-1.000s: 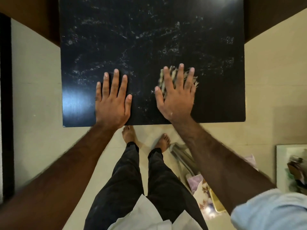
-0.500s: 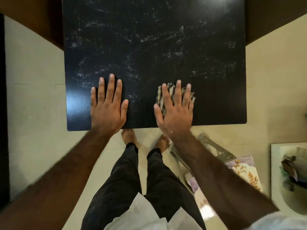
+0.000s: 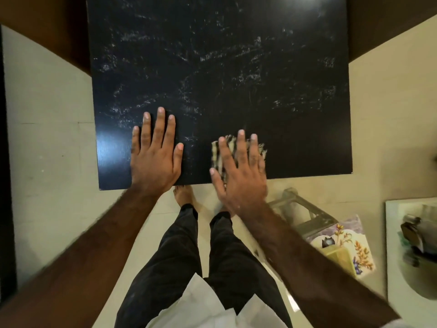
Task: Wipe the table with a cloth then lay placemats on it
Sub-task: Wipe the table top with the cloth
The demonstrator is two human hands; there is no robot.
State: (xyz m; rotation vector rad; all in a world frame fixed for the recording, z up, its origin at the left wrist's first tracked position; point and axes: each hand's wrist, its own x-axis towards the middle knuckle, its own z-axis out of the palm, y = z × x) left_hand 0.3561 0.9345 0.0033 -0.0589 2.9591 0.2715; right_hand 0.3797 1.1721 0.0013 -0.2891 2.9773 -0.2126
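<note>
Nearby, stool (image 3: pixel 305 215) (placemats (image 3: pixel 347 252) atop)

No readable text, labels, brands, numbers or signs appear anywhere, including on the black table (image 3: pixel 236 67).

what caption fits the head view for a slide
Right hand presses a striped cloth near the front edge of a black table; left hand rests flat beside it.

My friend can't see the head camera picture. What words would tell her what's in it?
A person's right hand presses a striped cloth flat onto a smeared, glossy black square table near its front edge. The left hand rests flat beside it.
</note>
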